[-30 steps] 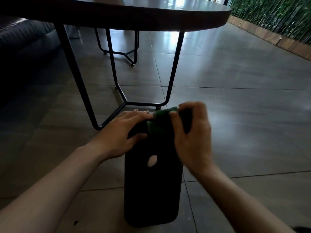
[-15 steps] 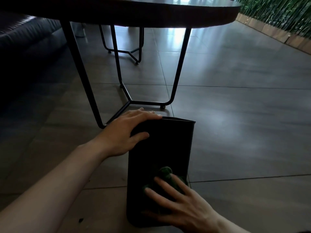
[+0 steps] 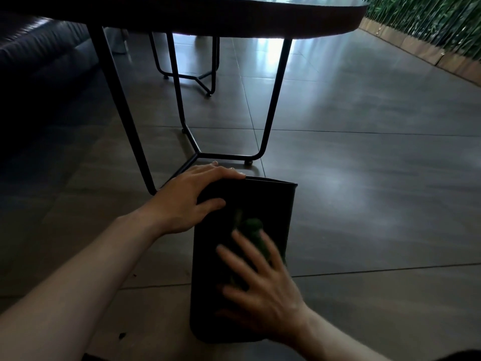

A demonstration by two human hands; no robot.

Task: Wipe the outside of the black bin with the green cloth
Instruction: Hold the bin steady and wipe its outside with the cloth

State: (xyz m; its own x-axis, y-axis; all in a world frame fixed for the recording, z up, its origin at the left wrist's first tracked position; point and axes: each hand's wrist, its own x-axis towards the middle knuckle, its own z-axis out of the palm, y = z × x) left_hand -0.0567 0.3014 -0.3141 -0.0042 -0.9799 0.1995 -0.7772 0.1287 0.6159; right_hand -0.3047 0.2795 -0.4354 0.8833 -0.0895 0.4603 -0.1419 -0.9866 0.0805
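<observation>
Nearest us, the right hand [image 3: 263, 290] is flat on the near face of the black bin [image 3: 208, 295], fingers spread, pressing the green cloth [image 3: 253, 230] against the wall: no closed grip, just an open palm on fabric. It's blurred, and it has climbed a touch from half a second ago, when it sat lower on that face; a second back it was up at the rim. So the stroke has run down and is coming back up, and by my reading this side is well covered. The bin stands upright on the tiled floor [image 3: 364, 204]. Further up, the left hand [image 3: 192, 201] stays curled over the rim's near-left corner, steadying it. Beyond, the bench [image 3: 234, 19] on black legs.
</observation>
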